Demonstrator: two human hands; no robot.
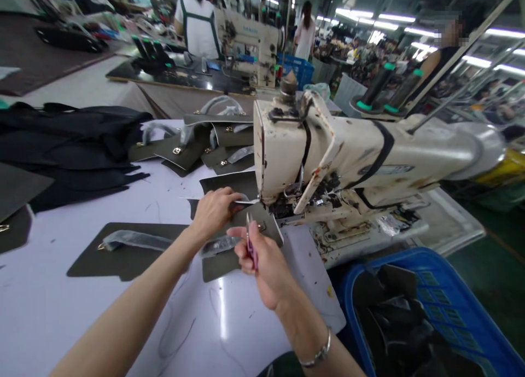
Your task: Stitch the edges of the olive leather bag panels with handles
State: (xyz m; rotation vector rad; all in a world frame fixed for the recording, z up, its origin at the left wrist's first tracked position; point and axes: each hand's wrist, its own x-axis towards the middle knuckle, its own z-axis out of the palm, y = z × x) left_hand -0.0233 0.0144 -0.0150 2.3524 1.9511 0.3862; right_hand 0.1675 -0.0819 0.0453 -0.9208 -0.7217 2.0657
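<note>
Two grips closed: left grip (213,213) holds an olive leather panel (256,222) by its edge, just beside the sewing machine (311,152); right grip (262,262) clenches pink-handled snips (251,243) above the white desk (82,322).

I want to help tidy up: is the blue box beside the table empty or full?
It isn't empty: the blue plastic crate holds a heap of dark pieces that come up near its rim.

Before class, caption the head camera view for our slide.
Left hand holds dark panel; right hand grips pink tool by sewing machine.
</note>
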